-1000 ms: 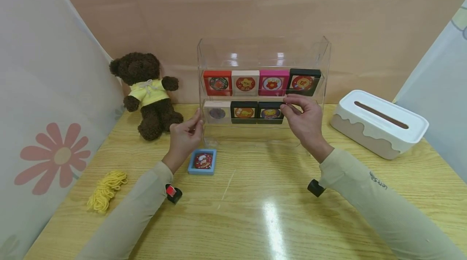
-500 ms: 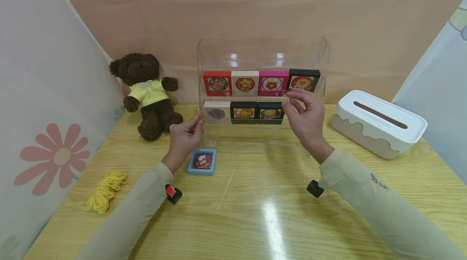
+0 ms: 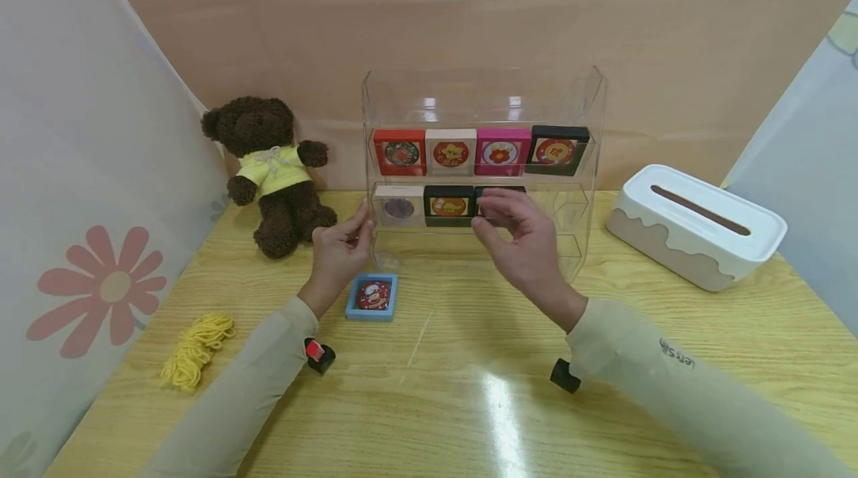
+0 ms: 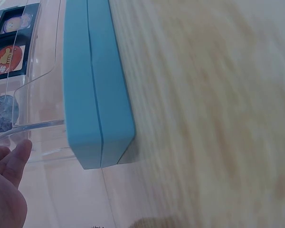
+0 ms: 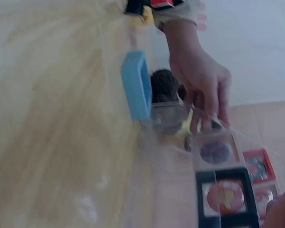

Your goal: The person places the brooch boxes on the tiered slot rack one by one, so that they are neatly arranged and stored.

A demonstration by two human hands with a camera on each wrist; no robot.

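A clear acrylic display stand (image 3: 469,98) holds two rows of small square framed boxes. My left hand (image 3: 343,249) pinches its left side edge, also visible in the left wrist view beside the fingers (image 4: 16,164). My right hand (image 3: 526,247) is in front of the lower row, fingers bent and thumb apart, with nothing seen between them. It mostly covers the third box (image 3: 512,189), a black one. Left of that sit a black box with an orange picture (image 3: 449,205) and a pale box with a purple disc (image 3: 398,207). A light blue framed box (image 3: 372,298) lies on the table before the stand.
Red (image 3: 400,152), cream, pink (image 3: 503,152) and black boxes (image 3: 558,151) fill the upper row. A brown teddy bear (image 3: 273,173) sits left, a yellow yarn bundle (image 3: 197,351) nearer. At right stands a white-topped tissue box (image 3: 697,228).
My right hand has moved left and slightly down, from the right side of the third lower box to in front of it. My left hand stays on the stand's edge.
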